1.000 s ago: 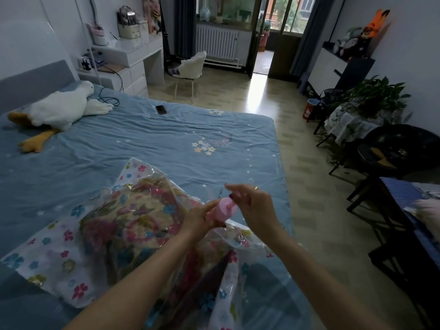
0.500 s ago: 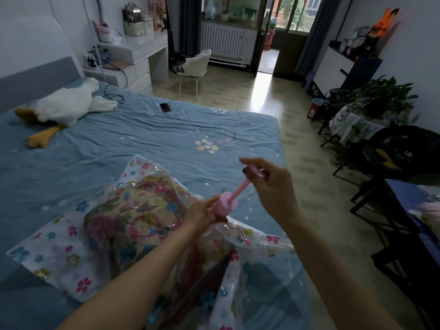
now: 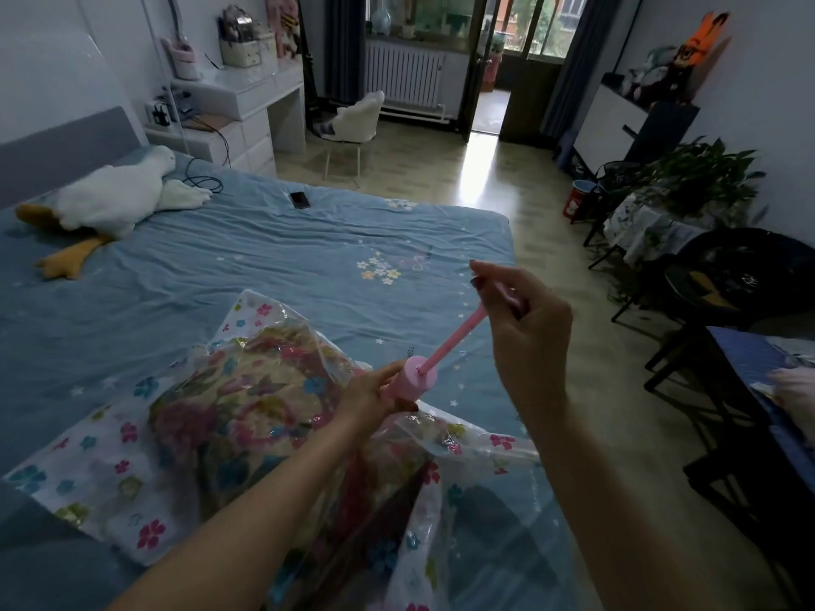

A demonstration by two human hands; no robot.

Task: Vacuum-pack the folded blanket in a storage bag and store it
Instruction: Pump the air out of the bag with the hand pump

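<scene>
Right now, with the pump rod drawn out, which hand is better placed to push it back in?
The right hand, likely: it already pinches the handle of the extended pink rod. The left hand grips the pump barrel against the storage bag.

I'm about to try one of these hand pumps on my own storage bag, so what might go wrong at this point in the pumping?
1. The left hand alone steadies the pink pump barrel on the soft, bulging storage bag; it may tilt off the valve and leak air.
2. The right hand has the plunger rod drawn far out at an angle; a crooked push might bend it.
3. The bag hangs near the bed edge and may slide off.
</scene>
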